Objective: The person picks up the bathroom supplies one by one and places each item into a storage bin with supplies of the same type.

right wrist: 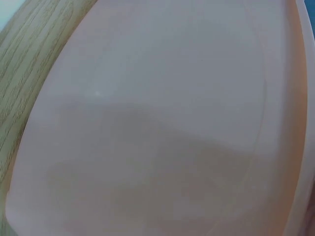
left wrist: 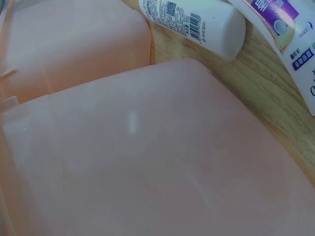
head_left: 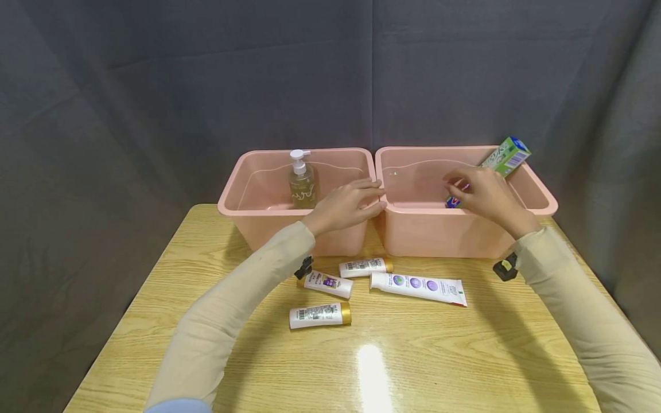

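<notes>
My left hand (head_left: 348, 205) is at the front right corner of the left pink bin (head_left: 289, 213), fingers extended toward the neighbouring rim with nothing in them. A clear pump bottle (head_left: 303, 186) with a white pump stands inside that bin. Over the right pink bin (head_left: 439, 232), my right hand (head_left: 482, 194) hangs with loosely bent fingers, thumb and fingertips apart. Just below them shows a blue printed package end (head_left: 453, 202). A green toothpaste box (head_left: 503, 158) leans over the back right rim, partly hidden by this hand. The wrist views mostly show bin walls.
In front of the bins lie a white toothpaste tube (head_left: 418, 287) and three small white bottles with gold caps, one (head_left: 320, 315) nearest me, one (head_left: 327, 284) under my left forearm, one (head_left: 364, 267) against the gap. A dark curtain (head_left: 310, 74) hangs behind.
</notes>
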Demonstrator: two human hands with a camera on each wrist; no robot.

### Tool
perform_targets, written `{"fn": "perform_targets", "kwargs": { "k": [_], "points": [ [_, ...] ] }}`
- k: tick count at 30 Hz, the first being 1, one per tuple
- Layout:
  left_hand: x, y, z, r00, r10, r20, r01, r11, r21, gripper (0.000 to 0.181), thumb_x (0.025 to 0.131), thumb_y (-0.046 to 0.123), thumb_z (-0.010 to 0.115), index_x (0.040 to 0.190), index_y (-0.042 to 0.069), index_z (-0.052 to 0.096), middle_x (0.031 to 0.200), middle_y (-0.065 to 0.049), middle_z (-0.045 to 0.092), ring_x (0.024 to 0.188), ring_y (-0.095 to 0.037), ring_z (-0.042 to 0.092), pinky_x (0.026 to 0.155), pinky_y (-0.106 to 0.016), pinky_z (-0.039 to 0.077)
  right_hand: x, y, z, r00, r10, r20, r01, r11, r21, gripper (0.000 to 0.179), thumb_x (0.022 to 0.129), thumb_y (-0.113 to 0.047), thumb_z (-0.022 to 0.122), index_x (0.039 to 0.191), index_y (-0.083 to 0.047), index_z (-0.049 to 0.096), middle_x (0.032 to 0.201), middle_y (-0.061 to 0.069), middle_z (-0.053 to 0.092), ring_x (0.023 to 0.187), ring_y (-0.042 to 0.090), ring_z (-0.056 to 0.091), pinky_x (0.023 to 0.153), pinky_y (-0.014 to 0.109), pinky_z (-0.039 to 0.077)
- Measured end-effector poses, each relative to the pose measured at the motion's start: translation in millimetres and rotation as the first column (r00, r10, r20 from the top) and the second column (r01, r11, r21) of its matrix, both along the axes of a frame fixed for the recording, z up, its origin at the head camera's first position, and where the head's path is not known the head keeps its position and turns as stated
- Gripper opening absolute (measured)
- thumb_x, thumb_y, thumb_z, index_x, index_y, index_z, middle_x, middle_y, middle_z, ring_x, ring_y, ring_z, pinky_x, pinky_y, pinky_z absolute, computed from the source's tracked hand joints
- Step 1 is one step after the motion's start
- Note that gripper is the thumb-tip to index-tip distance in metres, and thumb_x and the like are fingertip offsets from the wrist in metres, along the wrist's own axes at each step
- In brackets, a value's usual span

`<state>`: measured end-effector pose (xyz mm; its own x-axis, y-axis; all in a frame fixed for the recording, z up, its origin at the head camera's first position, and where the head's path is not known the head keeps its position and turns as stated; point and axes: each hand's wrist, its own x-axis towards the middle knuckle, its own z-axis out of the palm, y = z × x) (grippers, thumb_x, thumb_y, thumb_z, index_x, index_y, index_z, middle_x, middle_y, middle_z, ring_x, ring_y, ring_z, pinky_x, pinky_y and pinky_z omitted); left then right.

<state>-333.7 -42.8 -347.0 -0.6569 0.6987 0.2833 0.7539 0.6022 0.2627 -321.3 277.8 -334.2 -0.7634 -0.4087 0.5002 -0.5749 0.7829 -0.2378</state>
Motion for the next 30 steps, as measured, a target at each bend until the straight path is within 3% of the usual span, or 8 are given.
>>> {"fn": "perform_targets", "kwargs": {
  "k": [18,30],
  "points": [
    [0.2,1.1,1.4,1.000,0.007,-0.005,-0.007,1.000,-0.015,0.051,0.104,0.047,0.042,0.142,0.016,0.056,0.153,-0.005,0.043,0.142,-0.023,0.035,0.116,-0.039,0.029,6.4,-0.7,1.6,1.000,-0.018,0.005,0.018,0.999,0.035,0.018,0.094,-0.017,0.065,0.104,-0.003,0.071,0.095,0.014,0.072,0.077,0.027,0.071,0.063,0.045,0.057],
    [-0.2,1.6,1.9,1.000,0.013,-0.001,-0.013,1.000,-0.021,0.052,0.104,0.049,0.042,0.142,0.017,0.056,0.152,-0.005,0.043,0.142,-0.023,0.036,0.116,-0.039,0.030,8.5,-0.2,1.4,0.999,0.028,-0.029,-0.027,0.999,0.026,0.017,0.093,-0.015,0.066,0.103,-0.002,0.070,0.093,0.010,0.073,0.077,0.023,0.071,0.061,0.040,0.055]
  ]
}}
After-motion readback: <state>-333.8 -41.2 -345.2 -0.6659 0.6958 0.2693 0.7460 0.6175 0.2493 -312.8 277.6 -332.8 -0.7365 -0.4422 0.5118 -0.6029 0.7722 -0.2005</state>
